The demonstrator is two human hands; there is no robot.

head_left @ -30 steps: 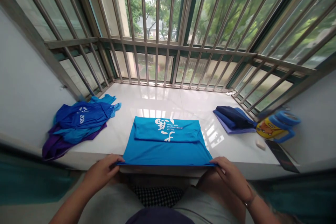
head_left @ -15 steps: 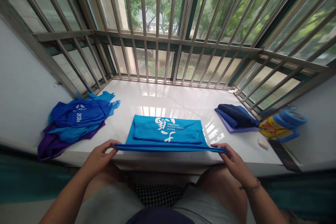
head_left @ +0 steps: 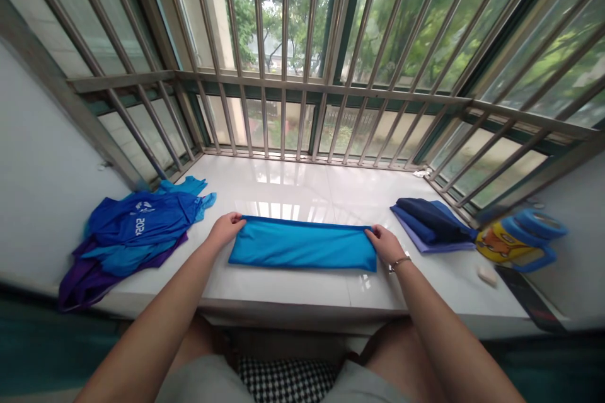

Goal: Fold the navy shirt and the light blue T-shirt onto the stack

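Observation:
A bright blue shirt [head_left: 302,245] lies folded into a long flat strip on the white sill, its printed side hidden. My left hand [head_left: 227,228] pinches the far left corner of the strip between thumb and fingers. At the far right corner, my right hand [head_left: 384,243] is closed on the cloth in the same way; a bracelet circles that wrist. The far edge is held straight between both hands, and the near edge rests on the sill.
A loose heap of blue and purple shirts [head_left: 142,220] lies at the left. On the right are folded dark blue and lilac clothes [head_left: 432,227], a yellow and blue mug [head_left: 515,239], a small pale object [head_left: 486,276] and a black phone [head_left: 532,299]. Metal bars [head_left: 302,85] stand behind.
Both hands have carried the shirt's near edge away from me to the far side, folding it over the white print. The shirt is now a narrower strip.

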